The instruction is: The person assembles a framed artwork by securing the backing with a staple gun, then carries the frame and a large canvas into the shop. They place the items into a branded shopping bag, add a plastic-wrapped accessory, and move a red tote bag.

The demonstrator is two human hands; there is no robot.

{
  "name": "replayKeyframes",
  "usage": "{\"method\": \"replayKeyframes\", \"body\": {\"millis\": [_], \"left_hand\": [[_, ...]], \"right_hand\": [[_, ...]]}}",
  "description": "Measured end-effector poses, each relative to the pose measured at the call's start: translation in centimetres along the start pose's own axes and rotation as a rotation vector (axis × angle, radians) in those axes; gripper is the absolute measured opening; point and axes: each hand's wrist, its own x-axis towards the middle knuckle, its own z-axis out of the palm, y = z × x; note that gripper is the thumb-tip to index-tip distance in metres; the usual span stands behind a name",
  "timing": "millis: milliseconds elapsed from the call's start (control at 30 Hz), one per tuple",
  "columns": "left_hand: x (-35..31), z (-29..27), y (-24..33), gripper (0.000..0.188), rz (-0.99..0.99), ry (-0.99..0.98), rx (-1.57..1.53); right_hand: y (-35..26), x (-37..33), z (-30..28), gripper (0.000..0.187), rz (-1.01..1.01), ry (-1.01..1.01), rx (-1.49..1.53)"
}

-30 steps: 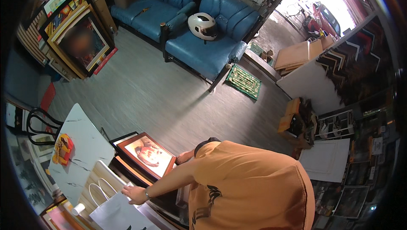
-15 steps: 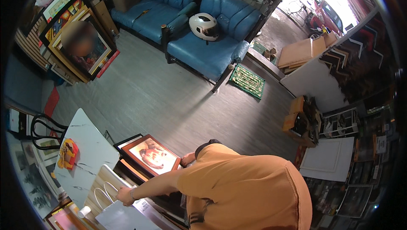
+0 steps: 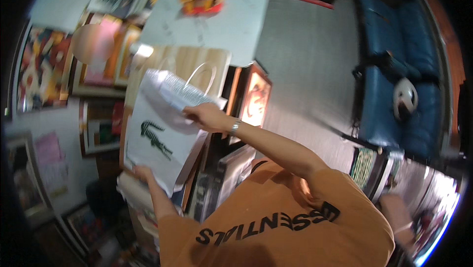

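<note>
A white paper bag (image 3: 170, 124) with twisted paper handles and a green animal print lies slanted over a light wood-grain board (image 3: 217, 57). My right hand (image 3: 207, 116), with a metal band at the wrist, is closed on the bag's upper side edge, below one handle. At the bag's lower edge, my left hand (image 3: 144, 173) has its fingers closed around the paper. Motion blurs the view somewhat, and what the bag holds, if anything, is hidden.
Beyond the board is a white marbled table (image 3: 236, 25) bearing a red-and-yellow packet (image 3: 202, 3). Framed pictures (image 3: 258, 97) lean beside the board, and more hang at left. A white helmet (image 3: 405, 98) sits on a blue sofa (image 3: 377, 104) at right.
My view has swung round toward the bag and the picture wall. My right hand has shifted from near the handles to the bag's side edge. My left hand now shows at its lower edge.
</note>
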Motion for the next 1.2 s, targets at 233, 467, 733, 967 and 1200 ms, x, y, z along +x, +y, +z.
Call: {"method": "replayKeyframes", "body": {"millis": [233, 467, 733, 967, 1200], "left_hand": [[-4.8, -11.9, 9.5, 0.047, 0.149, 0.031, -0.473], [-18.4, -30.6, 25.9, 0.043, 0.538, -0.257, -0.339], [-16.3, -33.6, 30.2, 0.028, 0.493, -0.274, -0.030], [-17.6, -34.0, 28.7, 0.022, 0.436, -0.078, 0.056], [-18.3, -34.4, 27.7, 0.024, 0.466, -0.060, 0.031]], "right_hand": [[-10.0, -0.9, -0.1, 0.027, -0.096, -0.098, -0.092], [-14.1, -0.3, 1.6, 0.033, -0.234, -0.187, -0.051], [-13.8, 1.3, 0.7, 0.032, -0.048, -0.461, 0.172], [-5.0, 4.0, -0.4, 0.049, 0.423, -0.530, 0.535], [-4.3, 4.3, 1.3, 0.053, 0.536, -0.491, 0.348]]}}
